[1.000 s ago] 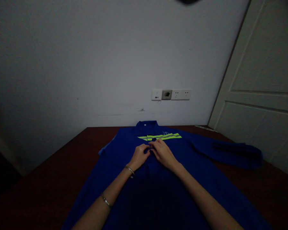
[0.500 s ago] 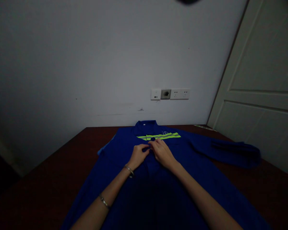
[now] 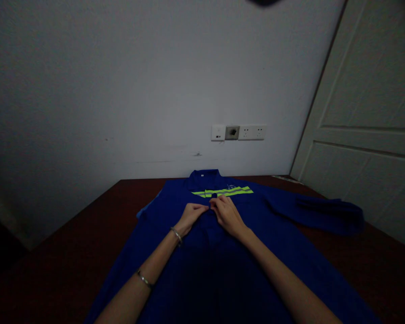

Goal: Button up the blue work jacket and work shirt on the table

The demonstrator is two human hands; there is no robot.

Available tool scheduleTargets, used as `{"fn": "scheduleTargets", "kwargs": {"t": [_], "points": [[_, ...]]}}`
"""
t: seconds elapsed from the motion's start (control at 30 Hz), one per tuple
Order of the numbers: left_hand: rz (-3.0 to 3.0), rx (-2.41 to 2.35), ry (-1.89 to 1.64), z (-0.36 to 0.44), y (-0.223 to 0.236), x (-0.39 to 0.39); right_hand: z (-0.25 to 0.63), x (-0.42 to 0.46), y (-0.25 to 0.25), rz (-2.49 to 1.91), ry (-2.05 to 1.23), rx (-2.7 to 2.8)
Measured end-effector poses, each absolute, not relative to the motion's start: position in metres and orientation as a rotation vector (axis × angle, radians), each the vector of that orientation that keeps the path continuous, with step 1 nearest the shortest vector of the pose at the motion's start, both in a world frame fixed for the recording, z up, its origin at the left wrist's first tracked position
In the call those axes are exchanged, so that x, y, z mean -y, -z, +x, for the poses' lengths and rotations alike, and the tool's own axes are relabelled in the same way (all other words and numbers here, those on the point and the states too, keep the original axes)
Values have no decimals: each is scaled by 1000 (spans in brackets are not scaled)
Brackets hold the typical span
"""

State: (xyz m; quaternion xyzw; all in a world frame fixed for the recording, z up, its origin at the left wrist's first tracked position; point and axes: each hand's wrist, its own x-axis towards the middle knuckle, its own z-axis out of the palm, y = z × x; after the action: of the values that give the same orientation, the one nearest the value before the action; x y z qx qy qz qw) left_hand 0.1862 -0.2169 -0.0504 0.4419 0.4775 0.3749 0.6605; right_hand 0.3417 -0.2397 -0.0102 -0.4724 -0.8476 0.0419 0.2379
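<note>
A blue work jacket lies spread front side up, its collar towards the wall and a yellow-green reflective stripe across the chest. Just below the stripe, my right hand pinches the jacket's front edge, fingers bent. My left hand meets it from the left, thumb and fingertips pressed together on the same front edge. Whether a button sits between the fingertips is too dark and small to make out. The jacket's sleeve on the right is folded back on itself.
The jacket rests on a dark red-brown table that meets a pale wall. Sockets and switches are set in the wall above the collar. A panelled light door stands at the right.
My left hand has shifted slightly left and its fingers have straightened, still pinched. My right hand stays almost in place at the jacket's front edge.
</note>
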Motion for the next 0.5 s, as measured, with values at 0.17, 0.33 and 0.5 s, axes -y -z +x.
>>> {"fn": "scheduleTargets", "kwargs": {"t": [0.17,0.33,0.5], "points": [[946,-1116,-824,187,51,217,341,240,15,-1302,-241,2214],[890,-1091,-854,189,55,218,341,238,19,-1315,-323,2059],[688,-1003,-920,194,59,222,339,237,20,-1282,-372,1959]]}}
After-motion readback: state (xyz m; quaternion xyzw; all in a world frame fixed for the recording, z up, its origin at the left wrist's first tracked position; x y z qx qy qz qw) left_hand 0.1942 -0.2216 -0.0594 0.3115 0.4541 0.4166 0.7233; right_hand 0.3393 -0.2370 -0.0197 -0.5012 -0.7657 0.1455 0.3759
